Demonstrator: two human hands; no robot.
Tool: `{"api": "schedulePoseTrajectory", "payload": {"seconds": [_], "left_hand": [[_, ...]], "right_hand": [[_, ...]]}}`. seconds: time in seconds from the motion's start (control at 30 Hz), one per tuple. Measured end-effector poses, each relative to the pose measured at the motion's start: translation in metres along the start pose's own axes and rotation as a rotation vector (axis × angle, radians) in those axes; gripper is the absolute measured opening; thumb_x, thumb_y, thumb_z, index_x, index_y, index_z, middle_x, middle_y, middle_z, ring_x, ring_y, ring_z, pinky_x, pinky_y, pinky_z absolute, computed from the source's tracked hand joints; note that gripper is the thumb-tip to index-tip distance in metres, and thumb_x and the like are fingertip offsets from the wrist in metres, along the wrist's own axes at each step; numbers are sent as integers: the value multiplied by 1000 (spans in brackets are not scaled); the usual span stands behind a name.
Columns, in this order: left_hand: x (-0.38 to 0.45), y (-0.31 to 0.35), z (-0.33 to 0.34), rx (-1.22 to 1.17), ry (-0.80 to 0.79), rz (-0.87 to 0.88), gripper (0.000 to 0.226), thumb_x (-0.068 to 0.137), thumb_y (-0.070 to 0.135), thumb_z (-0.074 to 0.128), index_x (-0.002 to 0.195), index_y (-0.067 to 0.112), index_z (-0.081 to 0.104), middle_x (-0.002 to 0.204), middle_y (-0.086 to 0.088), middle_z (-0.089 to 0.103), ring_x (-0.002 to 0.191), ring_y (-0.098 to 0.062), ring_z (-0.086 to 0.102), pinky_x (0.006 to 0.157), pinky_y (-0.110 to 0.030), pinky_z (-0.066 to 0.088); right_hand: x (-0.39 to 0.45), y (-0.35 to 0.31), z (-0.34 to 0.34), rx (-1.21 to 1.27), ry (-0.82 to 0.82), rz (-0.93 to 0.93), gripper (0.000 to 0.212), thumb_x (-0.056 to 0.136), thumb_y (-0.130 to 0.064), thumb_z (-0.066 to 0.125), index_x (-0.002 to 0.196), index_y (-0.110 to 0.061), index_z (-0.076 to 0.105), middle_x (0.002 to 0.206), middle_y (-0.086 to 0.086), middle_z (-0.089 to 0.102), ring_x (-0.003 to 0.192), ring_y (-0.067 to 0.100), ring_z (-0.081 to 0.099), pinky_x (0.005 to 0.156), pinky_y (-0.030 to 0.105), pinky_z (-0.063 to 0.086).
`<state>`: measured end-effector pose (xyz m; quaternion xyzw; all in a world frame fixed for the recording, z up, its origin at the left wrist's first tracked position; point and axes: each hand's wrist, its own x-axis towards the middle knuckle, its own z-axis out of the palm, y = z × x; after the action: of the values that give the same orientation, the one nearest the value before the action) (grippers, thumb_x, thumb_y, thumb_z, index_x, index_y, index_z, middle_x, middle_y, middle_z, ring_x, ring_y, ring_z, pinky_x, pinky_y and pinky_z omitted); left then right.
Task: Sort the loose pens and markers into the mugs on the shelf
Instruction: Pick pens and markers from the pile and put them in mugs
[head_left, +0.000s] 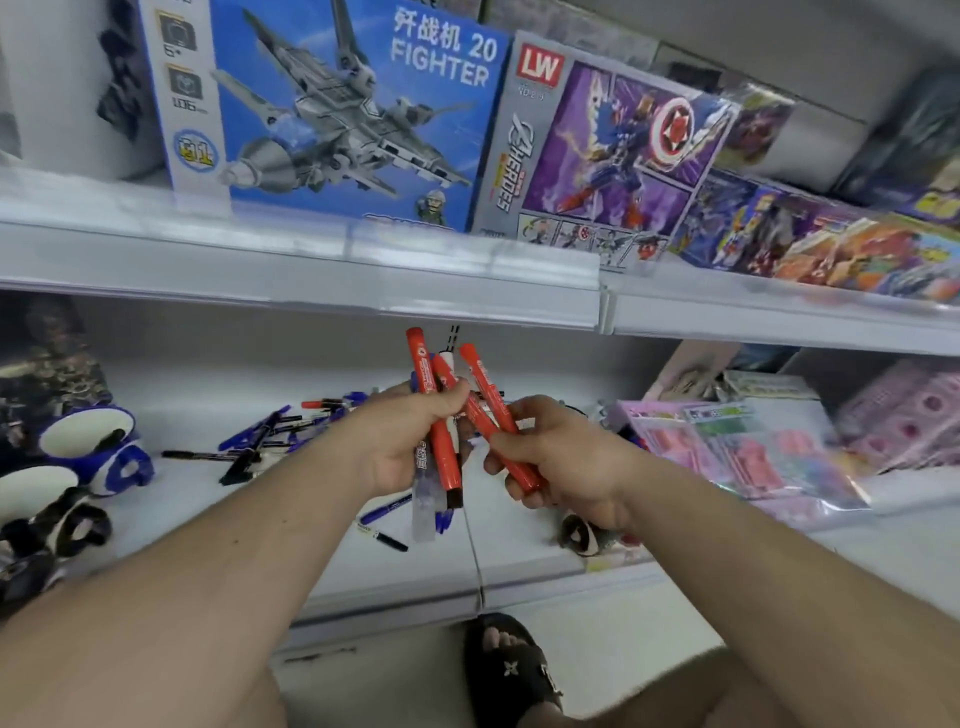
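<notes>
1. Pens and markers are mid-sort, in my judgement: a loose heap of blue and black pens (291, 431) lies on the lower shelf (519, 566), while a bundle of red ones is gathered in the hands above it, so the step in hand looks like collecting one colour before dropping it in a mug.
2. Blue-and-white mug (96, 441) stands at the shelf's left end, well apart from the hands, with a dark-patterned mug (47, 509) just in front of it. The next move likely calls for carrying the bundle leftward and lowering it upright into one opening.
3. Left hand (410, 441) is curled round red markers (434, 410) and what looks like a clear-barrelled pen (423, 512), gripping them near mid-length.
4. Right hand (561, 462) pinches another red marker (496, 426) between thumb and fingers, its barrel crossing just beside the left hand's bundle; whether they touch I cannot tell.
</notes>
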<state>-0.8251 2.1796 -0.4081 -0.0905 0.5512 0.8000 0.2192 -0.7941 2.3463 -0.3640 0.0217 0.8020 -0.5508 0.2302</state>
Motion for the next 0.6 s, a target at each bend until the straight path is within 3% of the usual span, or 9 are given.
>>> {"api": "schedulePoseTrajectory", "payload": {"seconds": [0.13, 0.27, 0.4, 0.5, 0.6], "left_hand": [[14, 0, 16, -80, 5, -4, 14, 86, 28, 72, 90, 16, 64, 68, -7, 63, 64, -22, 61, 64, -36, 57], [28, -12, 29, 95, 46, -17, 14, 89, 23, 71, 95, 13, 63, 66, -5, 59, 58, -19, 56, 53, -29, 53], [47, -31, 44, 280, 56, -69, 17, 89, 11, 71, 101, 10, 60, 72, -6, 58, 59, -15, 55, 53, -30, 50], [63, -39, 56, 268, 73, -79, 28, 87, 9, 72, 111, 6, 59, 73, -8, 61, 61, -18, 58, 57, -31, 54], [76, -43, 65, 244, 62, -69, 16, 89, 9, 70, 103, 9, 63, 68, -7, 62, 60, -20, 58, 78, -43, 56]], "right_hand": [[1, 1, -24, -32, 128, -59, 24, 94, -12, 64, 112, -10, 47, 84, 11, 67, 49, 14, 52, 46, 25, 38], [8, 9, -63, -10, 282, -58, 24, 90, -7, 68, 113, -9, 64, 77, 4, 66, 49, 11, 54, 46, 20, 41], [16, 34, -115, -87, 404, -27, 23, 91, -7, 68, 114, -11, 69, 76, 3, 67, 54, 13, 55, 52, 21, 46], [19, 59, -156, -430, 472, -24, 23, 87, -8, 73, 109, -13, 73, 80, 3, 71, 58, 18, 59, 55, 23, 47], [29, 83, -183, -721, 434, 50, 22, 84, -12, 74, 106, -18, 75, 76, -7, 69, 65, 17, 60, 60, 24, 46]]}}
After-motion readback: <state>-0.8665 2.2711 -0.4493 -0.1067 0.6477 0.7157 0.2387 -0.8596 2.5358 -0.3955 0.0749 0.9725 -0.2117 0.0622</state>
